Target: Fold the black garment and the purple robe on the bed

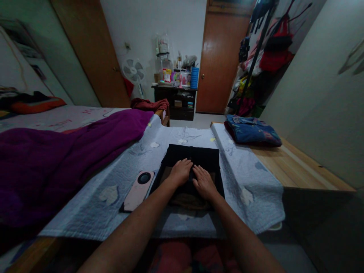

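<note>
**Two bare hands pressed flat on a folded black garment**

The black garment (203, 152), a soft, matte rectangle with brown panels (212, 176), lies on a pale quilted cloth (244, 170) patterned with leaf-like shapes. The left hand (181, 172) and right hand (203, 182) rest palm-down on it, close together at its middle, fingers extended, neither clamped on anything.

Beyond the garment, a dark cabinet (159, 99) holds small boxes (178, 103) on its open shelf; crowded on top are a ribbed blue cylinder (194, 78) and a yellow-and-red packet (166, 74). Far to the garment's right hang red bags (275, 60), their contents hidden.

Just left of the garment lies a smooth, pale pink smartphone (139, 192) with a round black camera; farther left, a rumpled purple blanket (85, 148). To its right, a folded blue garment (251, 129) sits partly over wood-grained board (287, 159).
</note>
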Motion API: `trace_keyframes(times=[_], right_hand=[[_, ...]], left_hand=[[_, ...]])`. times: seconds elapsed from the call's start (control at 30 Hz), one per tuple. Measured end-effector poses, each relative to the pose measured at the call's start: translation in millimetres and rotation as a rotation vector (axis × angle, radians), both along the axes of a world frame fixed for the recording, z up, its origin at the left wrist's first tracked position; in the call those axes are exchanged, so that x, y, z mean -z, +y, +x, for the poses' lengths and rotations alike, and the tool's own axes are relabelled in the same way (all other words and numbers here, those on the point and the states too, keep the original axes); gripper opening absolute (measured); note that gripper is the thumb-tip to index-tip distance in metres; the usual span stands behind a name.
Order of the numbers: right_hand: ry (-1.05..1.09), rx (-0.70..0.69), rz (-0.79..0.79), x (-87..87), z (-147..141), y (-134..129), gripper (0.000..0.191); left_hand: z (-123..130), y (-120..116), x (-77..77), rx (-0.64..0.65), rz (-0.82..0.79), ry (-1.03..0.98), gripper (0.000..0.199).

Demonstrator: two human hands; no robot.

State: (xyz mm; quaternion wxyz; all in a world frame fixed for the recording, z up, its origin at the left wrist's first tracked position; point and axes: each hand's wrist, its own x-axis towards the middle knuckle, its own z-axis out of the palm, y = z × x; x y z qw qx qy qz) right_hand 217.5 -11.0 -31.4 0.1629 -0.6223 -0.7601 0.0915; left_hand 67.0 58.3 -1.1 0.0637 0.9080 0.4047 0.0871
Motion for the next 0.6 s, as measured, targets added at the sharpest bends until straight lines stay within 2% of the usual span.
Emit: trace_keyframes(times=[0.17, 0.33, 0.6], right_hand=[[-0.011, 0.06, 0.008, -3.2, -4.2, -4.7, 0.057], [-0.068, 0.147, 0.025, -4.6, -8.1, -8.0, 0.056], [-0.11, 0.142, -0.003, -7.8, -8.9, -8.8, 0.055]], left_hand=[[-4.2, -3.0, 14.8, -0.051, -0.097, 0.101, 0.055], [-2.7, -3.4, 25.1, -0.075, -0.074, 0.109, 0.063], [-1.9, -1.4, 33.9, -0.079, -0.055, 0.114, 0.064]])
